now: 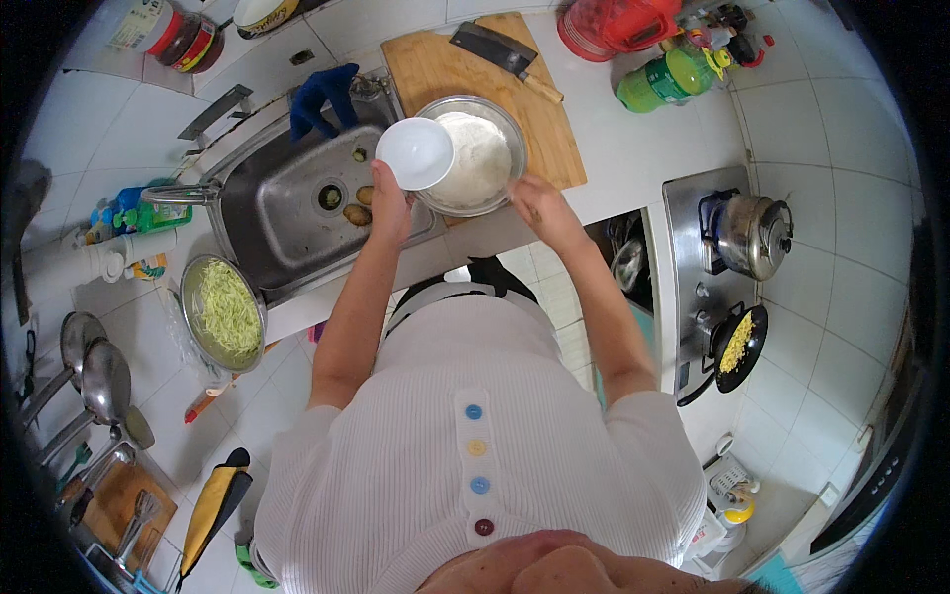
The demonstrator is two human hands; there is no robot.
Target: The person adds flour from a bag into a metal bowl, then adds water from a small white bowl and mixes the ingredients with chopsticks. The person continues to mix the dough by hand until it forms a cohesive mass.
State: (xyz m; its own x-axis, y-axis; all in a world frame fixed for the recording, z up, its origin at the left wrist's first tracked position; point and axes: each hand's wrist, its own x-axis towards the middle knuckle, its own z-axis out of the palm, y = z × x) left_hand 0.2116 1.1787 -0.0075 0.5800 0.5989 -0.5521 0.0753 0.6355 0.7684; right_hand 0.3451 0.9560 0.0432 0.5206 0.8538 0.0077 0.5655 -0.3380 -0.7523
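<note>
My left hand (390,206) grips a white bowl (415,154) by its near edge, over the left rim of a metal basin. The basin (517,141) holds a white powder that looks like flour (475,160) and sits on a wooden cutting board (560,152). At the basin's right near rim is my right hand (538,208), its fingers curled; whether they pinch anything is too blurred to tell. A cleaver (496,50) lies on the board behind the basin.
Left of the board, a steel sink (278,215) holds potatoes (358,214). A bowl of shredded green vegetable (226,308) stands at the left. On the right, a gas stove (686,297) bears a lidded pot (749,236) and a black pan (757,341) with yellow food. Bottles stand at the back right.
</note>
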